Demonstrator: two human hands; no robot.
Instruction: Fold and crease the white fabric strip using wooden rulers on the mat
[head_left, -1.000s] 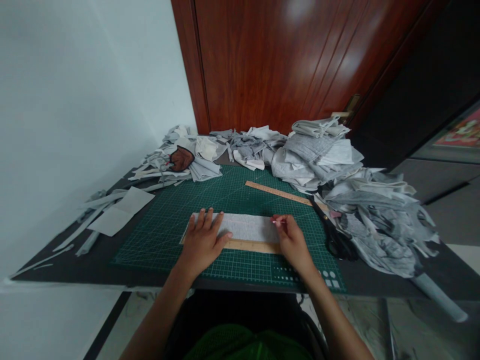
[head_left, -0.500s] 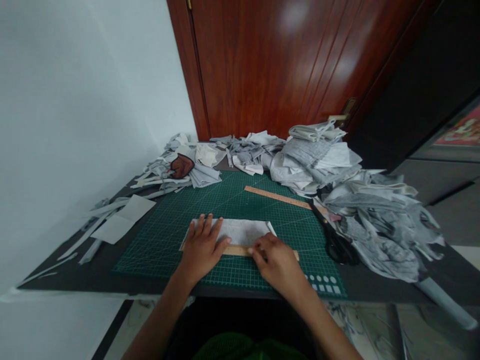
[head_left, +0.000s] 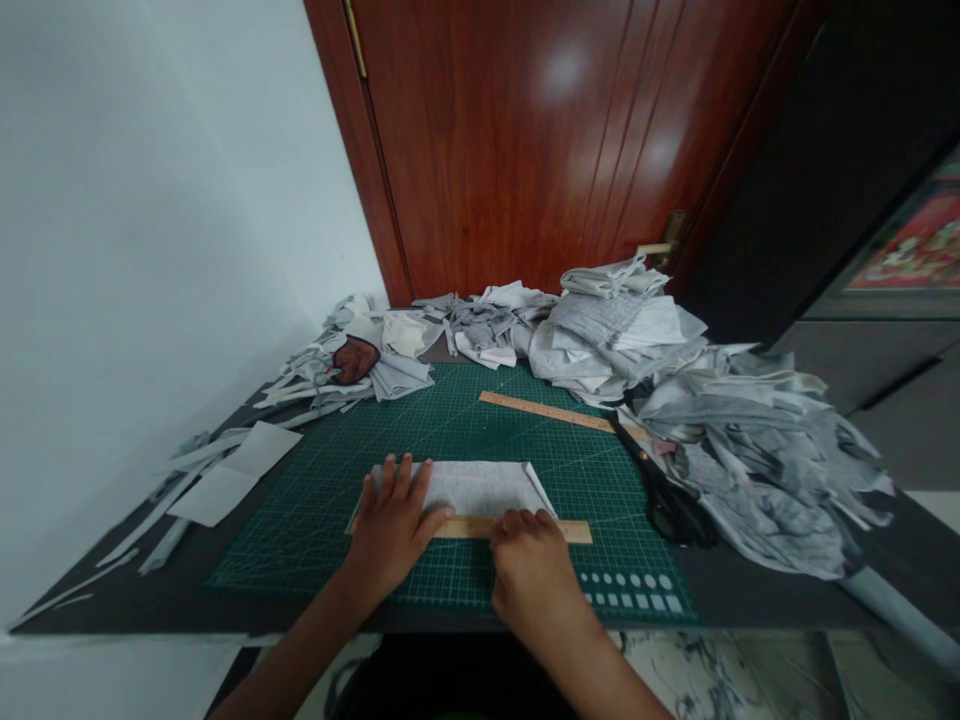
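Observation:
A grey-white piece of cloth (head_left: 480, 487) lies on the green cutting mat (head_left: 442, 425), its right end folded over at the corner. Along its near edge runs a wooden ruler (head_left: 469, 527), sticking out past the cloth on the right. My left hand (head_left: 391, 530) is spread flat on the cloth's left part, thumb reaching onto the ruler. My right hand (head_left: 531, 575) is closed, its curled fingers bearing on the ruler and the cloth's near edge right of the middle. Whatever is between those fingers is hidden.
A second wooden ruler (head_left: 551, 411) lies farther back, its right end by black-handled scissors (head_left: 664, 495). Heaps of grey cloth (head_left: 622, 335) line the back and right. Cloth strips, a pale card (head_left: 236, 473) and a brown piece (head_left: 355, 360) lie left.
My right hand has gone from a loose pinch at the ruler to a tighter curl, slightly left along it. My left hand stays flat on the cloth. The view has shifted slightly.

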